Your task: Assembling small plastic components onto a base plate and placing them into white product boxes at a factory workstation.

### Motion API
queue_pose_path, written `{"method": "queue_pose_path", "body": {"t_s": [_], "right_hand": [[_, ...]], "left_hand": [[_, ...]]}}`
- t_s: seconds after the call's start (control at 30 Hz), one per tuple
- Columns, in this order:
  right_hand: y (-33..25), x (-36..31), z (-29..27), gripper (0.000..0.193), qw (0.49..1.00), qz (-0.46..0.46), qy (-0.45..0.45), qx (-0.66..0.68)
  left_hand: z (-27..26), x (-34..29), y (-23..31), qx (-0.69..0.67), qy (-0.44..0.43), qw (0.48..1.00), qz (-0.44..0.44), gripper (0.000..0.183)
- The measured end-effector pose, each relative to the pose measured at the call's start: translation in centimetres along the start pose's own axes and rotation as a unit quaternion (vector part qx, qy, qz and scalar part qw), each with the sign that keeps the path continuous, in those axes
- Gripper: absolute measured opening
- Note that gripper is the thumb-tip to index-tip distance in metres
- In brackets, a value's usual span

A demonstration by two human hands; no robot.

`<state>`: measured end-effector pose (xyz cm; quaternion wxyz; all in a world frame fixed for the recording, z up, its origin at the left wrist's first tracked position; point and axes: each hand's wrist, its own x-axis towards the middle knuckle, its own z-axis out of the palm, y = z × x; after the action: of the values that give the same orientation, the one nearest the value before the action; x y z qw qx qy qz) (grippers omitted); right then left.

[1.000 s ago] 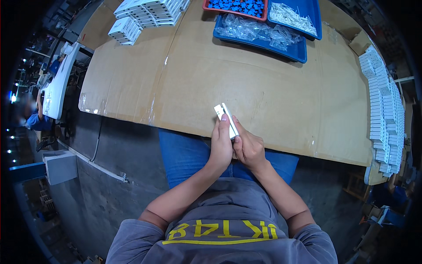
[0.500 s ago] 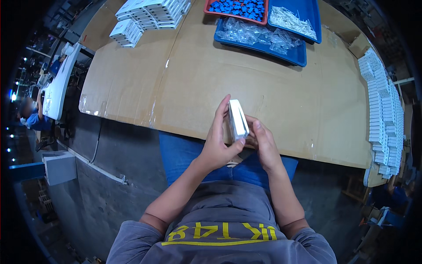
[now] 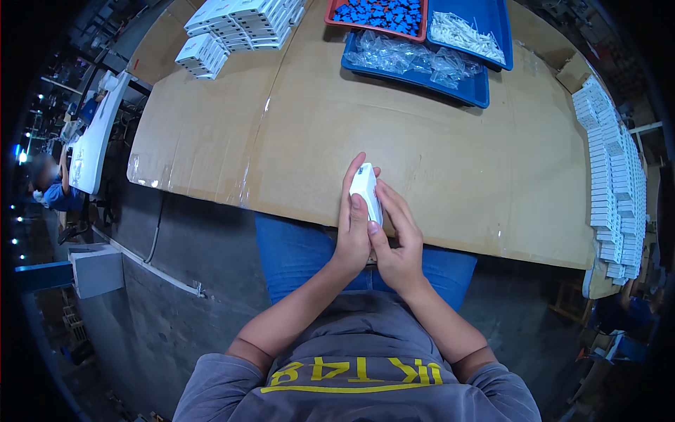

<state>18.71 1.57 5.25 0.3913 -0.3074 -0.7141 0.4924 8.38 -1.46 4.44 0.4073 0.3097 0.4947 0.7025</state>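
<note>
A small white box (image 3: 364,184) is held upright on its edge between my two hands, just above the near edge of the cardboard-covered table. My left hand (image 3: 353,228) grips its left side, fingers stretched along it and thumb on the near face. From the right, my right hand (image 3: 399,239) presses against the box, with fingers along its side and thumb near its lower end. A small dark mark shows near the top of the box. The palms hide its lower part.
White boxes (image 3: 242,24) are stacked at the far left of the table (image 3: 316,126). At the back are a red tray (image 3: 424,28) of blue pieces, a blue tray (image 3: 505,42) of white pieces and another blue tray (image 3: 394,79) of clear plastic bags. More white boxes (image 3: 612,176) line the right.
The box has turned in my hands, so a different white face shows, and it has shifted slightly left. My right hand has moved left and closed in against it.
</note>
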Motion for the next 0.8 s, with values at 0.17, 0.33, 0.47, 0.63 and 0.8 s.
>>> {"method": "queue_pose_path", "body": {"t_s": [0.17, 0.33, 0.47, 0.63, 0.8], "right_hand": [[0.0, -1.0, 0.7, 0.05, 0.998, -0.051, 0.014, -0.015], [0.1, -1.2, 0.7, 0.048, 0.995, -0.092, 0.008, -0.032], [-0.1, -1.5, 0.6, 0.047, 0.996, -0.082, 0.014, -0.036], [0.0, -1.9, 0.7, 0.048, 0.995, -0.081, 0.005, -0.048], [0.0, -2.2, 1.3, 0.059, 0.996, -0.066, -0.032, 0.056]], "left_hand": [[0.4, -0.3, 0.2, -0.016, -0.012, 0.999, 0.035, 0.09], [0.4, -0.5, 0.6, -0.005, -0.021, 0.999, 0.04, 0.096], [0.4, -0.6, 0.3, -0.02, -0.024, 0.999, 0.04, 0.097], [0.5, -0.8, 0.0, -0.039, -0.026, 0.998, 0.033, 0.096], [0.3, -1.0, -0.2, -0.042, 0.007, 0.997, 0.057, 0.093]]}}
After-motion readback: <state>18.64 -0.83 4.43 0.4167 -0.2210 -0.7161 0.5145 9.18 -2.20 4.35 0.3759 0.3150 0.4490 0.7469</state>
